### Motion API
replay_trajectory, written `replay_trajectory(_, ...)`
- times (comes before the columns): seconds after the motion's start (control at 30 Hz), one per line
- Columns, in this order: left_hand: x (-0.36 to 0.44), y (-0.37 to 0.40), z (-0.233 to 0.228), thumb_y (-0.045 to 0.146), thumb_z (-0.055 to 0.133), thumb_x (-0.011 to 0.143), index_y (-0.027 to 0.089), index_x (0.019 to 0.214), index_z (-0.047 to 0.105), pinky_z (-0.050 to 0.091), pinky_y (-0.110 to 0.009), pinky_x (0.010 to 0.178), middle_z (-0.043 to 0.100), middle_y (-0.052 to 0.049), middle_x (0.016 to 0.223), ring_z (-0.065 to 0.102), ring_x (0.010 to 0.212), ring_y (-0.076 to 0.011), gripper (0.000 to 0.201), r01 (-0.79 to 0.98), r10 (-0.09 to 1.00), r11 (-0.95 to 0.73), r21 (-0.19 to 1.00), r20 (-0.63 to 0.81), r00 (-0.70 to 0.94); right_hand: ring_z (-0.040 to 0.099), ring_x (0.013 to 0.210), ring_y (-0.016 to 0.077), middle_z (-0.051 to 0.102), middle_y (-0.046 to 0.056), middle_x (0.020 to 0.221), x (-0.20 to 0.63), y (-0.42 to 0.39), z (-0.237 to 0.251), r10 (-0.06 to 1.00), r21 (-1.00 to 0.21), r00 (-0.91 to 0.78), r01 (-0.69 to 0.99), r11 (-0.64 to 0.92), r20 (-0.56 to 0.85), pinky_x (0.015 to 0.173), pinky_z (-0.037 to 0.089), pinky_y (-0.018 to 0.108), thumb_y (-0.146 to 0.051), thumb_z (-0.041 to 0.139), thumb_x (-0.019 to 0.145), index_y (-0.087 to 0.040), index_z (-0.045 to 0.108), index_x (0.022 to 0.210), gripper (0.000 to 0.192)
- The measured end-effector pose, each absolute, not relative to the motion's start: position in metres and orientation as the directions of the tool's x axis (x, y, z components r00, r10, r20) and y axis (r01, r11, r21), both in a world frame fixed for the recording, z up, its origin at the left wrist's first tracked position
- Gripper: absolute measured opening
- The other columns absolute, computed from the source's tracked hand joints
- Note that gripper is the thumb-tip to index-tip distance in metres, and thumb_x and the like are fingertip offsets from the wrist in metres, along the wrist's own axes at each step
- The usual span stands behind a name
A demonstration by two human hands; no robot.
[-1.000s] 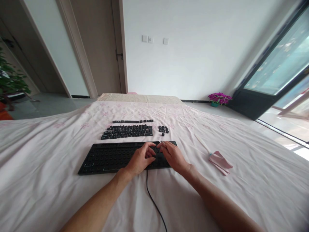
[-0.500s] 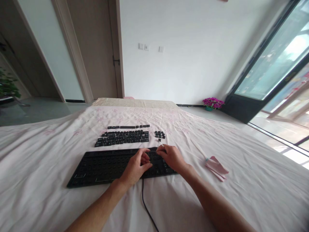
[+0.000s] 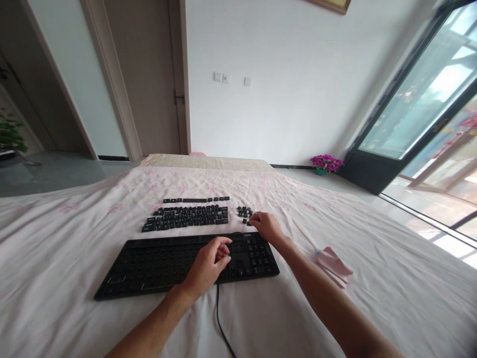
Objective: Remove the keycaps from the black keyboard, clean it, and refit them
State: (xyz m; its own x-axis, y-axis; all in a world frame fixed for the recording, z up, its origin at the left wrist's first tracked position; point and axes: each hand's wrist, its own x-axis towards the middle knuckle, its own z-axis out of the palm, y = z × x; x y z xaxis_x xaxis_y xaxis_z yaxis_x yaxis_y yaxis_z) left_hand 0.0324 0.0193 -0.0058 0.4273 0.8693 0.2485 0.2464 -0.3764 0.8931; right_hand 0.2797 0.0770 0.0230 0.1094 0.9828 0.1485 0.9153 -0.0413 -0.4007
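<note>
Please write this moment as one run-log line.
left hand: resting on keyboard | right hand: fingertips at small keycap group | surface: bedsheet

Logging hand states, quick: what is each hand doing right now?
Left hand: loosely curled, resting on the keyboard, holding nothing visible.
Right hand: fingertips pinched at the small group of loose keys; grip cannot be told.
</note>
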Motion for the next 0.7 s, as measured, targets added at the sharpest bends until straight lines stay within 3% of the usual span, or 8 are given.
replay_trajectory(0.4, 0.032, 0.018, -0.001, 0.008, 0.053, 0.077, 0.020, 0.102, 0.062, 0.048, -0.025, 0.077, 0.062, -0.002, 0.091, 0.060, 0.079, -0.0123, 0.029, 0.266, 0.840, -0.448, 0.854, 0.300, 0.452, 0.063, 0.078, 0.0178, 0.072, 0.001, 0.082, 0.259, 0.087, 0.021, 0.992, -0.326, 0.042, 0.946, -0.002, 0.118, 0.061, 0.032, 0.024, -0.037, 0.060, 0.081, -0.026, 0.074, 0.084, 0.018)
replay_trajectory(0.57, 0.032, 0.018, -0.001, 0.008, 0.053, 0.077, 0.020, 0.100, 0.063, 0.048, -0.025, 0.077, 0.063, -0.002, 0.092, 0.060, 0.081, -0.0127, 0.028, 0.265, 0.837, -0.450, 0.853, 0.301, 0.456, 0.062, 0.078, 0.0174, 0.072, 0.002, 0.083, 0.268, 0.090, 0.025, 0.986, -0.299, 0.096, 0.953, -0.051, 0.136, 0.061, 0.032, 0.025, -0.040, 0.052, 0.087, -0.025, 0.073, 0.089, 0.025)
replay_trajectory(0.7, 0.032, 0.017, -0.001, 0.008, 0.053, 0.077, 0.020, 0.098, 0.063, 0.048, -0.024, 0.077, 0.063, -0.002, 0.092, 0.060, 0.081, -0.0124, 0.027, 0.264, 0.836, -0.450, 0.853, 0.299, 0.459, 0.063, 0.082, 0.0197, 0.072, 0.002, 0.088, 0.271, 0.099, 0.022, 0.985, -0.284, 0.130, 0.954, -0.091, 0.118, 0.063, 0.033, 0.025, -0.038, 0.058, 0.082, -0.027, 0.073, 0.092, 0.021)
